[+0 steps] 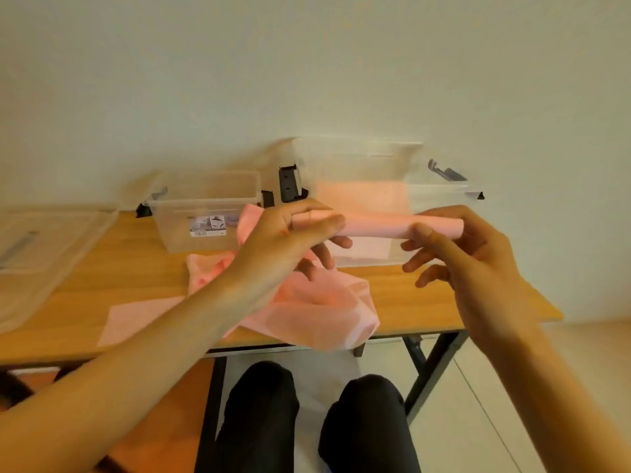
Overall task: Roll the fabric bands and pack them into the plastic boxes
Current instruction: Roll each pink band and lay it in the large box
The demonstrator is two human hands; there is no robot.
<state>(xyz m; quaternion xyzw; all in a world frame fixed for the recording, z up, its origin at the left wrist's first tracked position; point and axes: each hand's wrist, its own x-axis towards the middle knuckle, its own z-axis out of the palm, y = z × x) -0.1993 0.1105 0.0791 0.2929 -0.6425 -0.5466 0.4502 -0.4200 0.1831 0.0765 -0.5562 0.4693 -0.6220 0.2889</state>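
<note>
A pink fabric band rolled into a tube [375, 227] is held level above the table. My left hand [290, 237] pinches its left end and my right hand [457, 247] pinches its right end. Behind the roll stands a large clear plastic box [440, 196] with pink fabric inside. A smaller clear plastic box [177, 227] with a label stands to its left. Loose pink fabric bands [317, 308] lie heaped on the wooden table [129, 278] below my hands, and one flat band [136, 319] lies near the front edge.
Clear box lids [37, 261] lie at the table's left end. A pale wall rises right behind the boxes. The table's right edge is near my right wrist, with black table legs [433, 367] below. My knees [314, 414] sit under the front edge.
</note>
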